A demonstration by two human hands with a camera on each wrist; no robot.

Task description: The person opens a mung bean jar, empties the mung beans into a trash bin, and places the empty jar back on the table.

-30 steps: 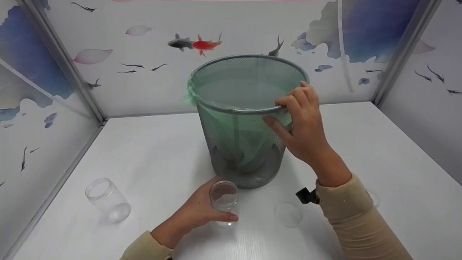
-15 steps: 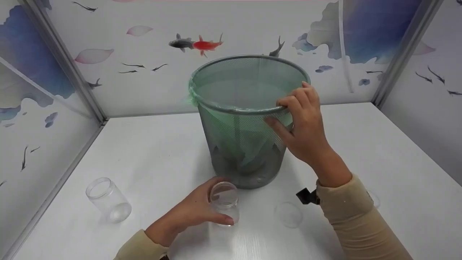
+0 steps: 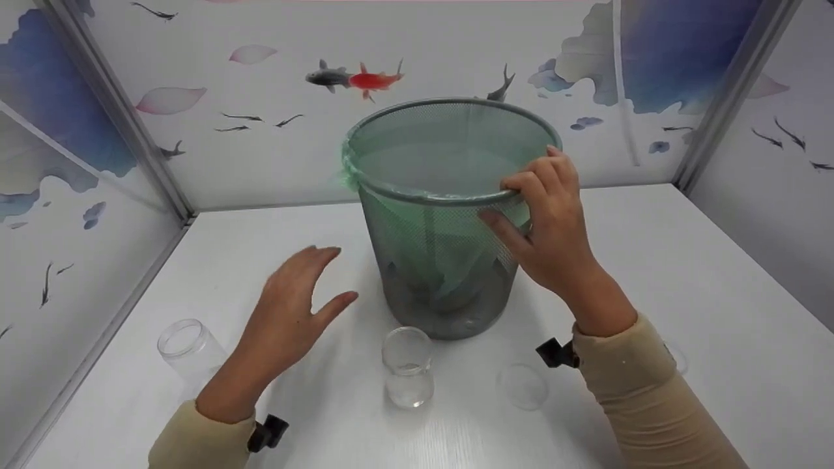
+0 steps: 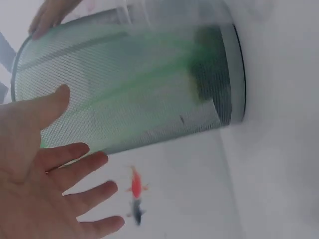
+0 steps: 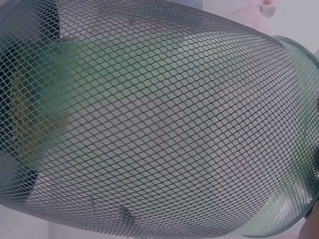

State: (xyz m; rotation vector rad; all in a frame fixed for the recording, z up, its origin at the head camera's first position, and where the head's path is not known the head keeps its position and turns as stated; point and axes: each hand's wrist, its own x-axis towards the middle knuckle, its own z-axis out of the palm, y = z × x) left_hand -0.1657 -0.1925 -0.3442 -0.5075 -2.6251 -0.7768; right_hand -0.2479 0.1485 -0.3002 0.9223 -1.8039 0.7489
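My right hand [image 3: 550, 218] grips the rim of a grey mesh wastebasket [image 3: 394, 260], thumb outside and fingers over the edge. A green bin liner [image 3: 449, 156] lines the basket and folds over its rim. Left of the basket, my left hand [image 3: 287, 312] hovers with fingers spread, holding nothing; the left wrist view shows its bare palm [image 4: 30, 149]. A clear jar [image 3: 408, 374] with no lid stands on the table just in front of the basket. Another clear jar [image 3: 189, 348] is at the left, its lower part hidden behind my left forearm.
A clear round lid [image 3: 523, 387] lies flat right of the near jar. A second clear disc [image 3: 677, 358] shows partly behind my right sleeve [image 3: 632, 371]. Printed panels [image 3: 260, 150] wall the white table [image 3: 273, 254] at the back and sides.
My left hand has let go of the near jar and moved up and left, its fingers opening out. That jar stays standing in place. The right hand keeps its hold on the rim.
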